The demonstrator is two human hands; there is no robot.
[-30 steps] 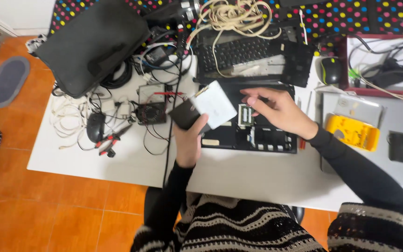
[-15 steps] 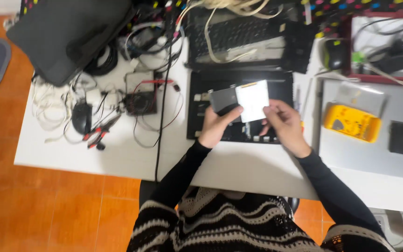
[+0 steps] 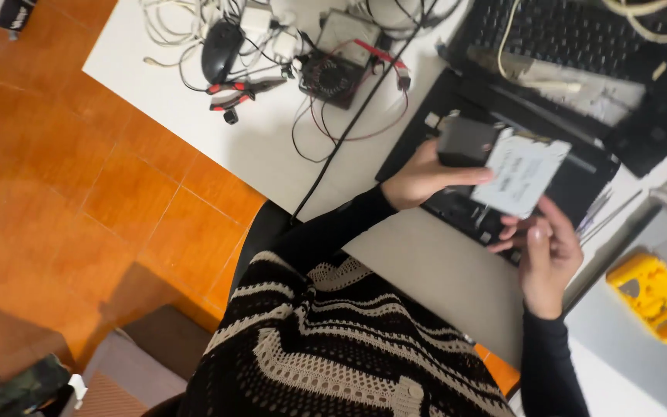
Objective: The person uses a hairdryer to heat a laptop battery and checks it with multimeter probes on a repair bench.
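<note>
Opened black laptop chassis [image 3: 503, 193] on the white table [image 3: 194, 100], right under the work. Silver flat drive [image 3: 520, 176] held above it, pinched at its lower edge by the right hand [image 3: 546, 255]. Small dark casing [image 3: 465, 141] gripped in the left hand [image 3: 418, 176], touching the drive. Risk judged: thin edge-grip slipping, drive dropping onto exposed boards; loose cables [image 3: 349, 116] nearby, easily snagged.

Yellow meter [image 3: 655, 296] blurred, keyboard [image 3: 580, 35] cropped

white table [image 3: 164, 73], orange floor tiles [image 3: 79, 193], yellow meter [image 3: 655, 296], black-and-cream patterned sweater [image 3: 333, 347]
</note>
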